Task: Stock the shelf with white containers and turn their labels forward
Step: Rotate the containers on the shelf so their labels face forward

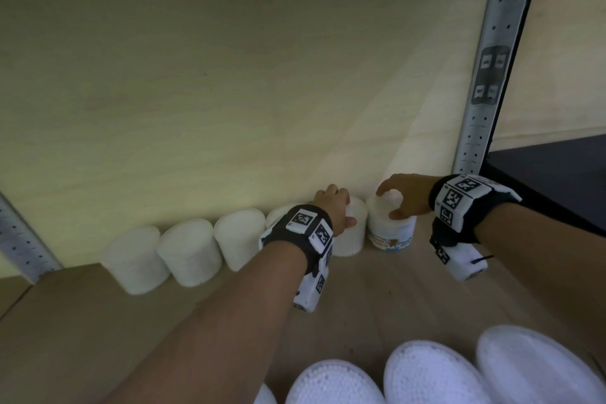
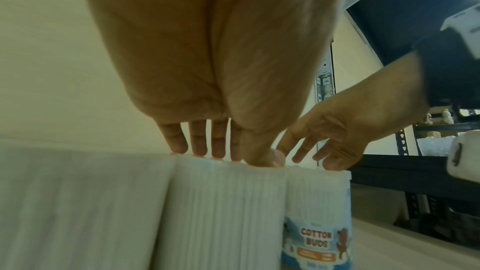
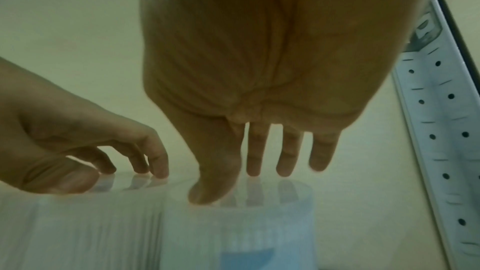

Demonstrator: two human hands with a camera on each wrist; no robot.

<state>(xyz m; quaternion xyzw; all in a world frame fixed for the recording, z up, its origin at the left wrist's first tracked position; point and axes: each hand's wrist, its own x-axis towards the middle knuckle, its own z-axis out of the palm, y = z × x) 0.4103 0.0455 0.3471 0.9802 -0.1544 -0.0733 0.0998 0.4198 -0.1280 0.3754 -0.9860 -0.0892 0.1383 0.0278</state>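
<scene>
Containers [image 1: 349, 229] – ribbed white plastic; shelf [image 1: 82, 315] – matt wood; upright [image 1: 485, 75] – perforated metal.

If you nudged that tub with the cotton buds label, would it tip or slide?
The labelled tub probably slides: it looks wide and squat. Packed with cotton buds, it is likely light. The right hand grips only its top, suggesting easy turning.
</scene>
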